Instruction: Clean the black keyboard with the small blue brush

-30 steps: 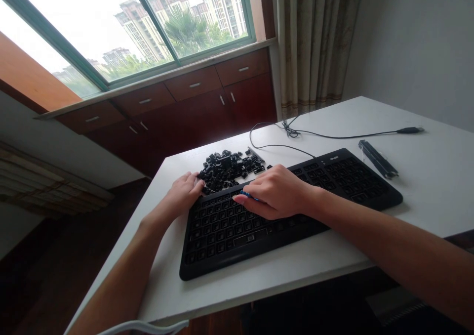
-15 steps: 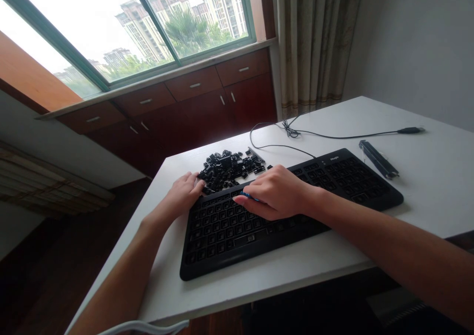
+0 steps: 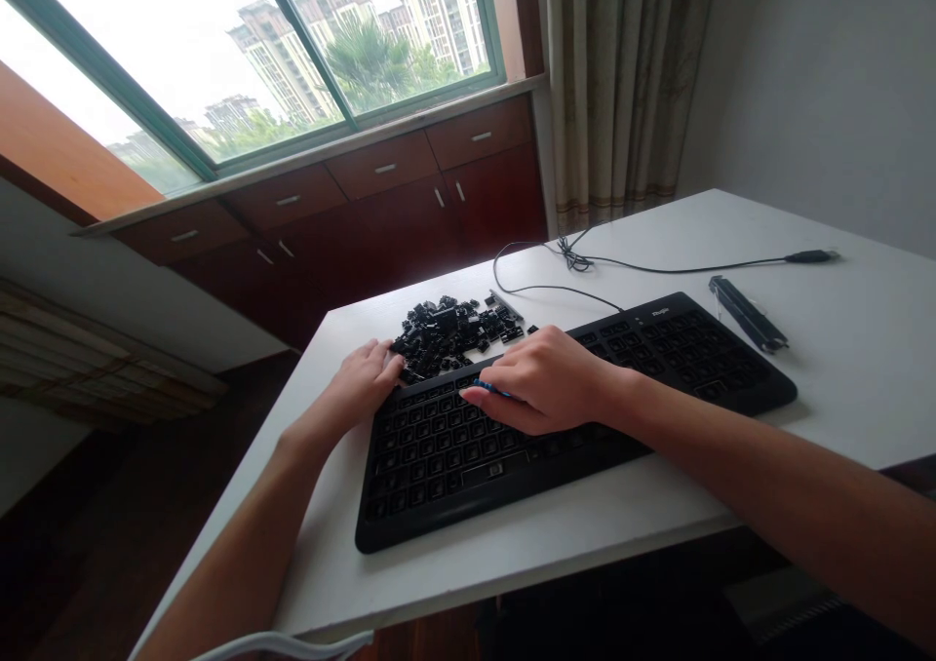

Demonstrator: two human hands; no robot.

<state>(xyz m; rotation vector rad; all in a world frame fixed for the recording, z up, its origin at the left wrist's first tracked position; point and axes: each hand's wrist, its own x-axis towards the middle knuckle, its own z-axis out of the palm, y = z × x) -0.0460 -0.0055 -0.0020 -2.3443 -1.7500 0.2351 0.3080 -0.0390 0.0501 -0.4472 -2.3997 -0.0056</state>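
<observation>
A black keyboard [image 3: 446, 466], its keycaps off and its sockets bare, lies at a slant on the white table. My left hand [image 3: 358, 383] holds its far left corner, thumb and fingertips close to a heap of loose black keycaps [image 3: 439, 334]. Over the middle of the keyboard, my right hand [image 3: 548, 383] is closed in a pinch round a small tool with a blue ridged part [image 3: 491, 386]. Most of that tool is hidden by the fingers, so its kind does not show.
A black cable [image 3: 577, 256], partly bundled, runs from the keyboard across the back of the table [image 3: 840, 349]. Right of the keyboard lies a long black piece [image 3: 747, 312]. A white cord [image 3: 292, 646] crosses the near left edge. Cabinets [image 3: 380, 222] stand beyond.
Almost nothing differs. The blue tool in my right hand has shifted very slightly; my left hand and the keyboard are in the same place.
</observation>
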